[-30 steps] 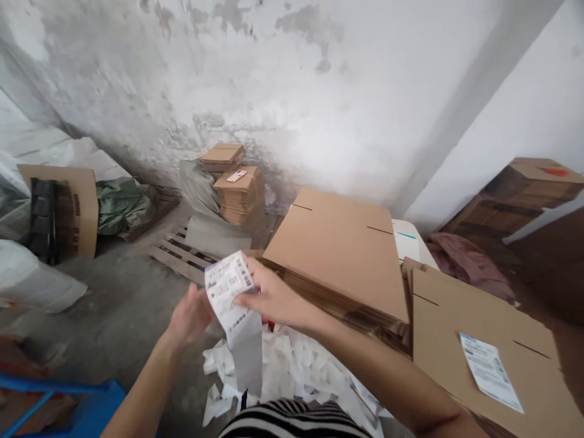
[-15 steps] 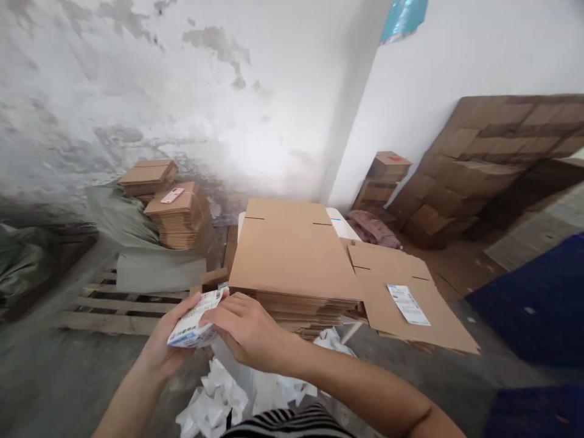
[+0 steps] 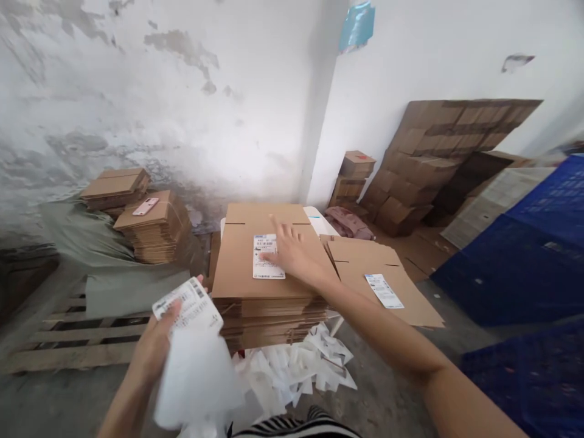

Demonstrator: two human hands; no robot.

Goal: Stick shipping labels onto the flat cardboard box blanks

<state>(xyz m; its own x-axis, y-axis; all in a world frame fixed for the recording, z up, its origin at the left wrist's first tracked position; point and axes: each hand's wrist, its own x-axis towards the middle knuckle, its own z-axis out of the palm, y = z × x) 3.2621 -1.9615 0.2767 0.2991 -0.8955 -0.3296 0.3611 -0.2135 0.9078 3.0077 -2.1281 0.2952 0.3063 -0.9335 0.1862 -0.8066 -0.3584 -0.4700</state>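
Observation:
My left hand (image 3: 157,340) is closed on a stack of printed shipping labels (image 3: 198,307), thumb on top. A blank white backing sheet (image 3: 196,380), smeared by motion, hangs below the stack. My right hand (image 3: 294,255) lies over a single shipping label (image 3: 269,271) with its fingers spread. That label rests on the top sheet of a pile of flattened cardboard boxes (image 3: 246,213). On the lower cardboard pile to the right (image 3: 360,255) lies another shipping label (image 3: 384,292).
Crumpled white backing paper (image 3: 292,368) is heaped below the pile. At left, a wooden pallet (image 3: 86,353) sits near bundled cardboard (image 3: 152,234) with a pink phone (image 3: 145,207) on it. Blue crates (image 3: 511,274) stand at right, before stacked cartons (image 3: 415,164).
A label now lies on the top cardboard, under my right hand, which has left the label stack and moved right. The left hand has lowered slightly. The view has turned right.

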